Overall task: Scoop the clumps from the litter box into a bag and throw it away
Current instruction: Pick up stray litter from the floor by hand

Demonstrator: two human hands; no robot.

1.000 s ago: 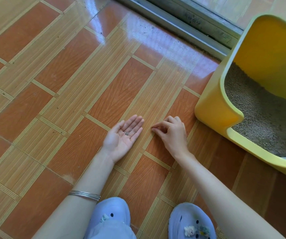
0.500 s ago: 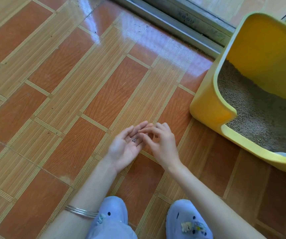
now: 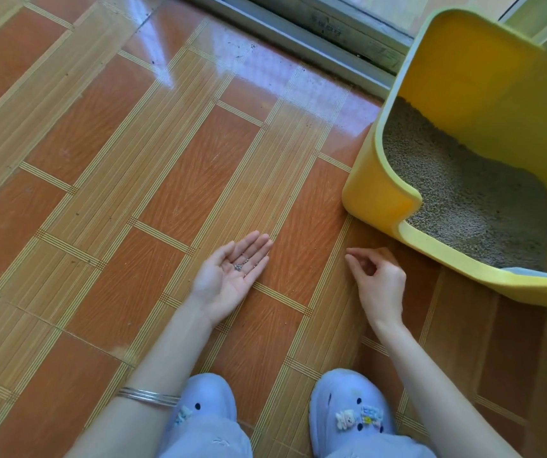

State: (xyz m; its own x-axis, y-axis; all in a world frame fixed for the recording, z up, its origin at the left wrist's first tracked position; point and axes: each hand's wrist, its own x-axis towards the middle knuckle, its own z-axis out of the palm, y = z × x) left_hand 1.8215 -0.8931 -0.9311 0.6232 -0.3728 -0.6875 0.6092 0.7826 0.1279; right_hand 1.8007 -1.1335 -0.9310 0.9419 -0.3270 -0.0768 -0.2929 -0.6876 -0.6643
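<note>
Though near the right hand, litter box lies untouched.

The left hand lay palm-up, grains on its fingers. The right hand, fingers curled, was near the box.

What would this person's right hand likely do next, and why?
Probably the right hand lowers its fingertips to the floor beside the yellow litter box to pinch up a stray grain. The left hand lies palm up with a few grey grains on it, and the right thumb and forefinger are poised close together; whether they already hold one is too small to tell.
</note>
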